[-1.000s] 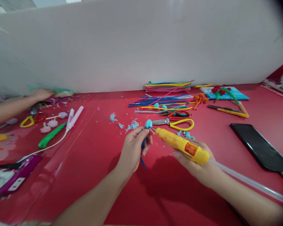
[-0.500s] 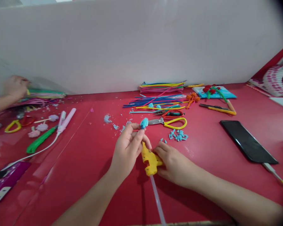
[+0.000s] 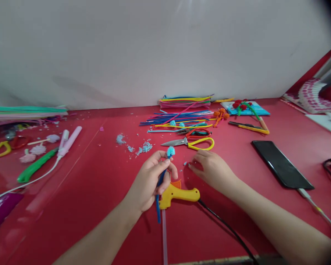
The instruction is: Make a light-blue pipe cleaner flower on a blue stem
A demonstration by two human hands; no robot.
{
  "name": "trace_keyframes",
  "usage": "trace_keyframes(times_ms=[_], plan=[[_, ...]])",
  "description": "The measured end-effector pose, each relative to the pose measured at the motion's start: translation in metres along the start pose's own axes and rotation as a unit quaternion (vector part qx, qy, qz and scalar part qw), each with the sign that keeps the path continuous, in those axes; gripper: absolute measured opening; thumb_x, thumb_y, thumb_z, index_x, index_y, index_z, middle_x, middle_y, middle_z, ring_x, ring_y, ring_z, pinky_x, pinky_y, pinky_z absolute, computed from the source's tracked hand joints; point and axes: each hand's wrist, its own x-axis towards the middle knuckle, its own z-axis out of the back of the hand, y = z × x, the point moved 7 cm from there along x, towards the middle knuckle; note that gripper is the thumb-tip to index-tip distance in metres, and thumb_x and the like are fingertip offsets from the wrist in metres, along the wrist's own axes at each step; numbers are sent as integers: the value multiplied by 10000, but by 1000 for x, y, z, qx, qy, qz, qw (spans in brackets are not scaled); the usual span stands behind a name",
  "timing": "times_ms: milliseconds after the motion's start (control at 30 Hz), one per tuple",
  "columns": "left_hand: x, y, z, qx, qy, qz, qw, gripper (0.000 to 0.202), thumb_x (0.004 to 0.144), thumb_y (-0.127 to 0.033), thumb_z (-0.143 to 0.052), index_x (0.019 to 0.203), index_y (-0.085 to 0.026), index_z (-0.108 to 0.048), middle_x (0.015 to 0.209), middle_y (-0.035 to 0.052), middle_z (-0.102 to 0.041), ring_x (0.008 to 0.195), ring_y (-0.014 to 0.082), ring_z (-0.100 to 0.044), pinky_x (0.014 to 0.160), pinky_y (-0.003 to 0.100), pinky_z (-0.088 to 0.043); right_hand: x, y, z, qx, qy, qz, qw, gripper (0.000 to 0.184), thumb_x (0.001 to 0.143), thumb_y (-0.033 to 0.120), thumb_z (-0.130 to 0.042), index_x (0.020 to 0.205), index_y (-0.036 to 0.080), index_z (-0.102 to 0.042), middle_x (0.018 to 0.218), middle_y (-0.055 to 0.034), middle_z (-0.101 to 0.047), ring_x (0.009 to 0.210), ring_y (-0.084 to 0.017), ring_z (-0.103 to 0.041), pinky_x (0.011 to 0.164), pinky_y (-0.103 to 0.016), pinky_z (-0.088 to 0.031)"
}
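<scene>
At a red counter [image 3: 79, 198] strewn with craft supplies, a person's left hand [image 3: 150, 182] has its fingers clenched around a blue stem [image 3: 157, 209] tipped with a light-blue tuft [image 3: 170, 151], held upright just above the counter. The right hand [image 3: 213, 170] rests fingertips-down beside tiny blue scraps [image 3: 185, 163]; whether its curled fingers pinch anything cannot be told. A yellow glue gun [image 3: 182, 193] lies between the hands, and yellow-handled scissors [image 3: 194, 142] lie just beyond.
</scene>
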Motion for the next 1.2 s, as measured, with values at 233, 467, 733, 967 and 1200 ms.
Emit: trace_keyframes(times_ms=[233,467,733,967,1200], plan=[[1,9,-7,1,14,25,1000,72,886,-234,-401,830,-189,-404,621,-20,-598,276,3,-287,302,160,-126,2,21,-12,-63,3,33,997,118,804,103,-517,743,123,-617,783,-105,-600,793,-237,-545,703,-331,-361],[0,13,-10,-26,40,36,998,83,892,-243,-397,833,-186,-410,632,-8,-609,279,5,-297,287,150,-108,2,19,-2,26,-19,26,999,115,770,65,-486,740,152,-555,719,-47,-597,657,-150,-535,588,-248,-371],[-3,15,-14,-54,71,46,995,77,897,-232,-388,854,-179,-424,636,7,-618,279,5,-309,268,127,-124,-7,6,22,518,-74,-104,846,55,793,149,-491,818,197,-505,688,17,-638,641,-122,-626,609,-240,-492],[-4,19,-18,-36,79,69,994,114,900,-245,-383,869,-172,-465,608,5,-612,262,4,-292,258,126,-117,-12,10,40,519,-106,-69,845,48,806,210,-586,818,201,-631,704,14,-605,631,-103,-553,570,-223,-450],[-6,22,-22,-26,96,90,991,125,899,-242,-380,865,-171,-477,597,5,-608,259,9,-296,266,150,-105,-13,15,41,455,-119,-47,881,122,799,127,-582,823,218,-659,753,4,-561,686,-112,-518,579,-237,-404]])
